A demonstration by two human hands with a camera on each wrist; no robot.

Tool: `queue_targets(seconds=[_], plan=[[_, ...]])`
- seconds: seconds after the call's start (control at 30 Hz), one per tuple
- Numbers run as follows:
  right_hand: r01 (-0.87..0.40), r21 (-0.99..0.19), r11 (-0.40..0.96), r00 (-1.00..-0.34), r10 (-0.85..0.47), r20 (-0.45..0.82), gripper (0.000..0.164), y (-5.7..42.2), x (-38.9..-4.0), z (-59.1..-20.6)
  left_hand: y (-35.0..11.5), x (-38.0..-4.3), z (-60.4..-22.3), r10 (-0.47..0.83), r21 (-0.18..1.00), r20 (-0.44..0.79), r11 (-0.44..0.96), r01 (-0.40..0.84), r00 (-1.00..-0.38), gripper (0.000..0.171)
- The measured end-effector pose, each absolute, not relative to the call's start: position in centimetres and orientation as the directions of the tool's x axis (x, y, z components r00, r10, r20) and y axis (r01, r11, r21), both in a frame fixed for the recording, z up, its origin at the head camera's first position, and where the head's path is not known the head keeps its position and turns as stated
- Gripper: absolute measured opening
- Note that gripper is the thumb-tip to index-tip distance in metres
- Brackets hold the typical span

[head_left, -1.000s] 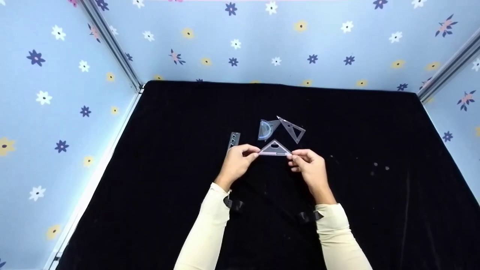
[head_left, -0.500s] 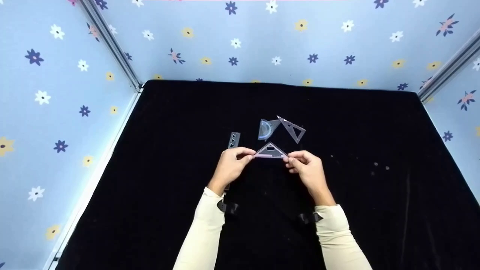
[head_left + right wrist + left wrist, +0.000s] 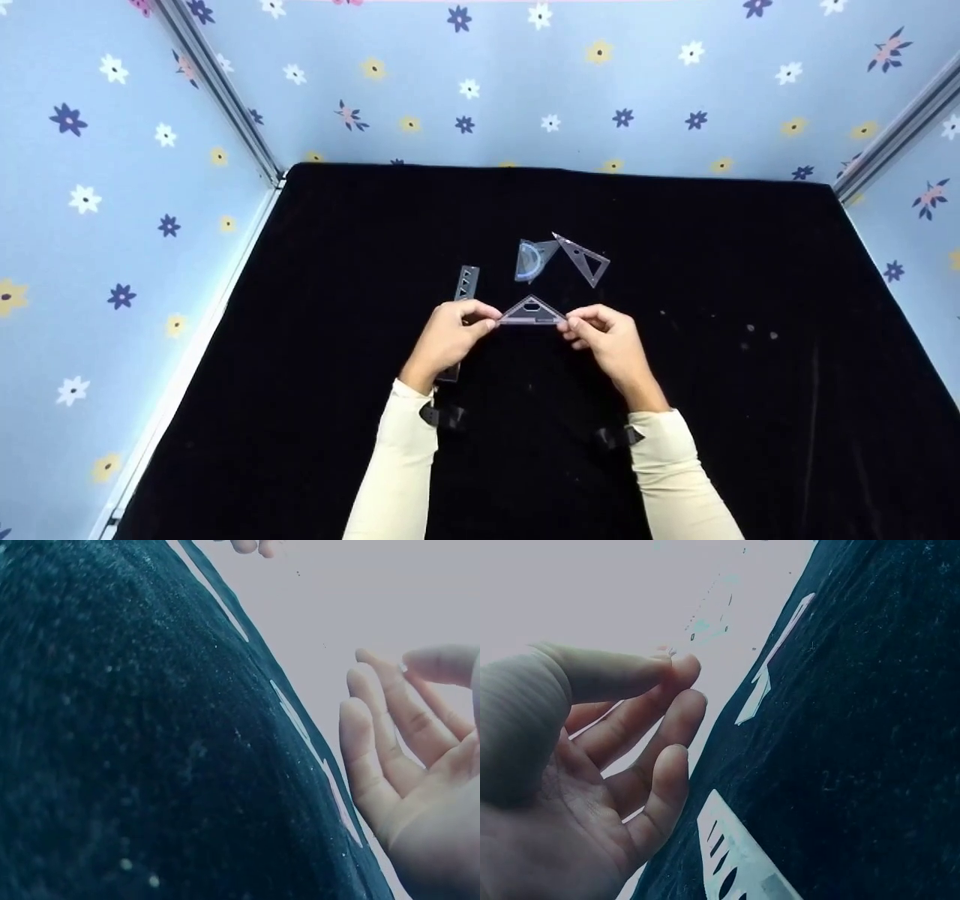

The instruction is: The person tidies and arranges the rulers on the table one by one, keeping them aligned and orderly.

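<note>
Between my two hands, a clear triangular set square with a pink strip along its long edge (image 3: 517, 321) is stretched level, its point facing away from me. My left hand (image 3: 444, 336) pinches its left corner between thumb and fingertip. The right corner is pinched by my right hand (image 3: 613, 343). In both wrist views the set square is hardly visible against the pale background. A clear straight ruler with triangular cutouts (image 3: 472, 271) lies on the black cloth, partly hidden under my left hand; its end (image 3: 759, 870) also shows in the left wrist view.
Beyond the hands lies a bluish protractor (image 3: 526, 262), touching or overlapping another clear pointed piece (image 3: 549, 247). A pinkish set square (image 3: 579, 259) lies to their right. Black cloth (image 3: 360, 247) covers the table, with flowered walls (image 3: 525, 90) at the back and sides.
Both hands have drawn the set square toward me and a little to the left. More of the ruler now shows around my left hand. The other pieces stay put.
</note>
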State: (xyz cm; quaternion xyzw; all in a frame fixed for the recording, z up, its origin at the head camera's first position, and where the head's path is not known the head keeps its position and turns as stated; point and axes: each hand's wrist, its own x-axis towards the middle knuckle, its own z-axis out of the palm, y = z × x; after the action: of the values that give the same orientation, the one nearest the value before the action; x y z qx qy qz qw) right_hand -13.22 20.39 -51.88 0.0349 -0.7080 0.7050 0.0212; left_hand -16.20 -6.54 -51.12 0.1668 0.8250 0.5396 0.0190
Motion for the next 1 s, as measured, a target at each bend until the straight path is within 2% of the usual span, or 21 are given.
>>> queue_targets(seconds=[0.3, 0.5, 1.0], plan=[[-0.008, -0.989, 0.146, -0.999, -0.046, 0.001, 0.014, 20.1, -12.7, -50.4, -6.9, -15.6, -50.9, 0.294, 0.897, 0.149, 0.363, 0.254, -0.944, 0.011], [-0.014, -0.987, 0.161, -0.997, -0.072, 0.002, 0.013, 19.3, -10.8, -48.0, -7.2, -14.8, -50.8, 0.306, 0.893, 0.126, 0.379, 0.243, -0.944, 0.012], [-0.018, -0.974, 0.224, -0.995, -0.102, -0.006, 0.01, 18.3, -9.5, -47.8, -8.3, -13.4, -51.1, 0.318, 0.889, 0.119, 0.389, 0.243, -0.941, 0.01]])
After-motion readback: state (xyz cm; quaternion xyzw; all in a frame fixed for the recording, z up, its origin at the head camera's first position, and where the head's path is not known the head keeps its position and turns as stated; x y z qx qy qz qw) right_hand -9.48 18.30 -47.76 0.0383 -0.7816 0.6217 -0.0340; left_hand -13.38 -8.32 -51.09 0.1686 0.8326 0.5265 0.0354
